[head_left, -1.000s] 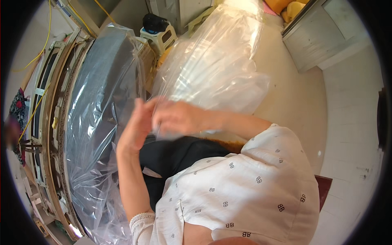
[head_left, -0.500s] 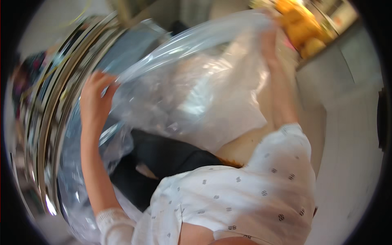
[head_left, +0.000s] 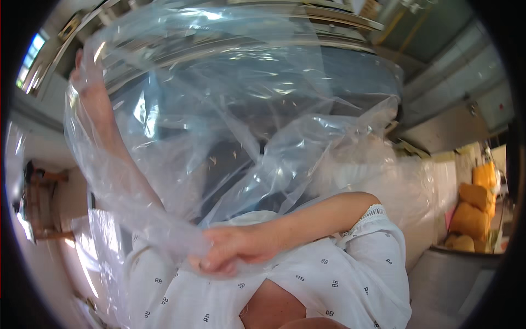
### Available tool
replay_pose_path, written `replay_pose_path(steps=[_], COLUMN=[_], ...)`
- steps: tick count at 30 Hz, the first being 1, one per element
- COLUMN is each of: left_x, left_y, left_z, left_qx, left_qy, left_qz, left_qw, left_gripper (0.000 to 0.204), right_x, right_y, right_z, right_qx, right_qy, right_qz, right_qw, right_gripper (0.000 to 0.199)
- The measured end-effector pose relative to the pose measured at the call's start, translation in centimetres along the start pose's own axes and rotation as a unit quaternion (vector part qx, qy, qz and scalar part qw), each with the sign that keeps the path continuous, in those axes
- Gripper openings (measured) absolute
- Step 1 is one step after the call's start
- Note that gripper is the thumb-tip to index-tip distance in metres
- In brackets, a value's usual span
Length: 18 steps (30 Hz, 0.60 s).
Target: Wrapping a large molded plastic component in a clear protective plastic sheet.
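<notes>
A large clear crumpled plastic bag (head_left: 230, 126) is gripped by the raised left hand (head_left: 82, 74) far left and the clenched right hand (head_left: 230, 249) near.

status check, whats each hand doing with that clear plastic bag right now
Left hand raised high, gripping the large clear plastic bag at its upper edge. Right hand low, clutching its gathered lower edge. Bag spread between them, veiling the big round metal frame behind.
</notes>
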State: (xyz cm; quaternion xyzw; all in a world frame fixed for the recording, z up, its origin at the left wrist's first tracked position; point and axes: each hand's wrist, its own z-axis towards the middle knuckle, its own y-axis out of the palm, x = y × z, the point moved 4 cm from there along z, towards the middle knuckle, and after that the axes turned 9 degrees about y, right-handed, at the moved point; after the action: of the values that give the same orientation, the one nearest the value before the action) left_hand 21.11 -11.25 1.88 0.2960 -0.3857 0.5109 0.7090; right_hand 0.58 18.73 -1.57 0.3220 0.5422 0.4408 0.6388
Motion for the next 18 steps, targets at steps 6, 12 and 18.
replay_pose_path(steps=[6, 12, 18], left_x=[6.4, 7.9, 10.4], left_y=[-2.4, -8.0, -8.4], left_z=[-22.1, -37.1, -23.0], left_qx=[0.109, 0.205, 0.148], left_qy=[-0.214, -0.380, -0.185], left_qz=[0.175, 0.216, 0.512], left_qw=[0.955, 0.876, 0.826], left_gripper=[0.024, 0.026, 0.022], right_x=[-16.2, -20.9, -19.3], right_y=[-1.3, -14.9, -13.8], right_z=[2.5, -1.6, -1.3], right_qx=[0.262, 0.358, 0.374], right_qy=[-0.193, 0.052, 0.098], right_qz=[-0.707, -0.897, -0.901], right_qw=[0.628, 0.254, 0.196], right_gripper=[0.023, 0.053, 0.057])
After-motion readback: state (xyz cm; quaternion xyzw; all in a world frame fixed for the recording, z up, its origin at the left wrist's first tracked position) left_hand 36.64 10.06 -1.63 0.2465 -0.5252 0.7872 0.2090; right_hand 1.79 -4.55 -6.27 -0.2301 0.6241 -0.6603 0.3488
